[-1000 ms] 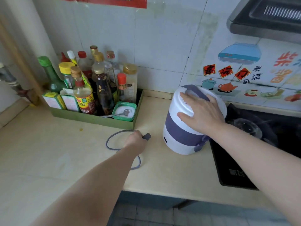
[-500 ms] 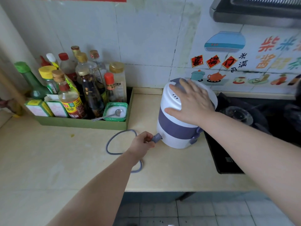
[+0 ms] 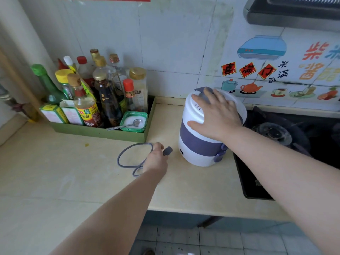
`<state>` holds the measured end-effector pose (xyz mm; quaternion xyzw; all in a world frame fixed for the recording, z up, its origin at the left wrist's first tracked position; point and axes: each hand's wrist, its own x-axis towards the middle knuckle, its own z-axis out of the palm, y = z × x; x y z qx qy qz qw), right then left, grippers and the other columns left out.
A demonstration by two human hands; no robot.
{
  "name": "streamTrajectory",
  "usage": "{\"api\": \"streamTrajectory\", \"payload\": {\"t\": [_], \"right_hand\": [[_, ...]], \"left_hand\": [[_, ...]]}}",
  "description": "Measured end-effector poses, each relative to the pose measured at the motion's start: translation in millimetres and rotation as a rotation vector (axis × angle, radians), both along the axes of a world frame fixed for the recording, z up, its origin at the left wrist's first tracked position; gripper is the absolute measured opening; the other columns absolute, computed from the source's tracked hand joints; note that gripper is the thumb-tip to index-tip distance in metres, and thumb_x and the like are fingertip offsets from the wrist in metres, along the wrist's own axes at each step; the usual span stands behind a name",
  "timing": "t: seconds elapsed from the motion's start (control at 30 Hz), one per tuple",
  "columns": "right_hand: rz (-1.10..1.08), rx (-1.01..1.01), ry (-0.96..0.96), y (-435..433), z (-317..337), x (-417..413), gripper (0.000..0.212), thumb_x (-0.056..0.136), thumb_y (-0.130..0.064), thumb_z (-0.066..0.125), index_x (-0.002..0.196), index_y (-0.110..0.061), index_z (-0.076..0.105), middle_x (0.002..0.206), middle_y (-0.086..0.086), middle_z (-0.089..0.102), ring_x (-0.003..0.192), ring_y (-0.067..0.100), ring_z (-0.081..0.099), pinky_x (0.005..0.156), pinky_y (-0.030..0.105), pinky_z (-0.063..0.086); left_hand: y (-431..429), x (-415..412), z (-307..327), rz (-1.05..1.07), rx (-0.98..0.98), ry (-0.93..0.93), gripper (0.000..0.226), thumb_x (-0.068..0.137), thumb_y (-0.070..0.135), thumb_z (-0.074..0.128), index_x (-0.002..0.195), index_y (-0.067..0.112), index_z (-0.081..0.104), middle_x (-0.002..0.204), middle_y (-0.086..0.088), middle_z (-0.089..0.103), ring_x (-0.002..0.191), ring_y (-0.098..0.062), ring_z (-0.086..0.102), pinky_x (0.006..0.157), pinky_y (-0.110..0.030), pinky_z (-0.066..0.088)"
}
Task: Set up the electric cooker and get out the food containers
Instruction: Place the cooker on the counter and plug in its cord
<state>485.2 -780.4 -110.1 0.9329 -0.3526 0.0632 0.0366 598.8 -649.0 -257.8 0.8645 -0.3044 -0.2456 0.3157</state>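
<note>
Now left grip (image 3: pixel 156 159) clamped on plug (image 3: pixel 167 150), just beside cooker (image 3: pixel 198 144), right grip (image 3: pixel 215 115) spread atop.

Cooker (image 3: pixel 195 144) smooth plastic (semi-gloss); counter (image 3: pixel 55 172) matt stone.

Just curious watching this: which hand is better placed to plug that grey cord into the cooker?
Left. The left hand already grips the plug near the cooker socket, while the right hand steadies the lid.
</note>
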Motion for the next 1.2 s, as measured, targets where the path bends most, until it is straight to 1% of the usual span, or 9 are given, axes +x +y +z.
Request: {"api": "streamTrajectory", "payload": {"t": [0.07, 0.17, 0.27, 0.4, 0.5, 0.57, 0.67, 0.83, 1.2], "right_hand": [[0.011, -0.003, -0.002, 0, 0, -1, 0.074, 0.080, -0.059, 0.051, 0.146, -0.042, 0.022, 0.159, -0.007, 0.017, 0.149, 0.023, 0.007, 0.108, 0.046, 0.024], [0.038, 0.010, 0.002, -2, 5, -7, 0.070, 0.080, -0.054, 0.053, 0.144, -0.044, 0.026, 0.154, -0.014, 0.030, 0.149, 0.019, 0.009, 0.107, 0.045, 0.024], [0.045, 0.014, 0.006, -3, 7, -12, 0.070, 0.080, -0.051, 0.057, 0.143, -0.044, 0.028, 0.156, -0.010, 0.027, 0.149, 0.015, 0.009, 0.108, 0.043, 0.023], [0.057, 0.032, -0.016, -6, 5, -12, 0.064, 0.080, -0.053, 0.055, 0.140, -0.044, 0.033, 0.154, -0.012, 0.029, 0.148, 0.016, 0.013, 0.110, 0.043, 0.020], [-0.012, 0.094, -0.089, -8, 6, -9, 0.050, 0.090, -0.058, 0.042, 0.137, -0.044, 0.037, 0.160, -0.002, 0.011, 0.147, 0.019, 0.013, 0.113, 0.044, 0.015], [-0.064, 0.110, -0.054, -9, 5, -6, 0.054, 0.092, -0.061, 0.033, 0.143, -0.043, 0.030, 0.162, 0.002, 0.002, 0.149, 0.021, 0.009, 0.114, 0.045, 0.013], [-0.082, 0.111, -0.019, -11, 4, -5, 0.063, 0.090, -0.065, 0.030, 0.148, -0.043, 0.021, 0.162, 0.002, 0.007, 0.149, 0.022, 0.009, 0.117, 0.043, 0.012], [-0.075, 0.082, -0.054, -10, 5, -6, 0.062, 0.089, -0.066, 0.034, 0.147, -0.045, 0.024, 0.161, 0.000, 0.013, 0.147, 0.023, 0.014, 0.117, 0.040, 0.014], [-0.070, 0.095, -0.048, -11, 6, -5, 0.063, 0.089, -0.065, 0.035, 0.147, -0.043, 0.025, 0.162, 0.002, 0.013, 0.148, 0.021, 0.013, 0.117, 0.040, 0.017]], "left_hand": [[-2, -2, -3, -0.034, -0.005, -0.028, 0.021, 0.093, 0.008, 0.049, 0.113, 0.012, 0.050, 0.096, -0.004, 0.063, 0.084, -0.028, 0.058, 0.068, -0.035, 0.046], [-6, -1, -11, -0.027, 0.008, -0.057, 0.015, 0.088, 0.015, 0.057, 0.102, 0.011, 0.060, 0.101, -0.010, 0.065, 0.093, -0.030, 0.059, 0.072, -0.035, 0.048], [-13, -6, -23, -0.058, 0.067, -0.160, 0.022, 0.087, 0.020, 0.057, 0.108, 0.015, 0.064, 0.109, -0.007, 0.063, 0.111, -0.027, 0.048, 0.083, -0.034, 0.043], [-18, -22, -31, -0.053, 0.099, -0.255, 0.026, 0.087, 0.029, 0.057, 0.112, 0.025, 0.064, 0.114, 0.002, 0.061, 0.116, -0.025, 0.043, 0.086, -0.034, 0.034], [-21, -28, -32, -0.018, 0.084, -0.262, 0.026, 0.086, 0.029, 0.057, 0.112, 0.027, 0.063, 0.115, 0.005, 0.061, 0.117, -0.023, 0.042, 0.086, -0.034, 0.033], [-21, -30, -31, 0.010, 0.068, -0.261, 0.026, 0.087, 0.028, 0.057, 0.112, 0.027, 0.062, 0.115, 0.006, 0.061, 0.116, -0.023, 0.043, 0.085, -0.034, 0.032], [-21, -32, -30, 0.045, 0.046, -0.253, 0.026, 0.087, 0.031, 0.058, 0.112, 0.027, 0.063, 0.114, 0.007, 0.062, 0.115, -0.022, 0.044, 0.084, -0.033, 0.031], [-20, -36, -31, 0.081, 0.026, -0.216, 0.025, 0.086, 0.032, 0.059, 0.111, 0.029, 0.065, 0.113, 0.009, 0.063, 0.115, -0.021, 0.045, 0.088, -0.034, 0.032], [-29, -41, -30, 0.100, 0.078, -0.238, 0.024, 0.087, 0.034, 0.059, 0.110, 0.028, 0.065, 0.112, 0.007, 0.063, 0.116, -0.021, 0.045, 0.088, -0.036, 0.034]]}}
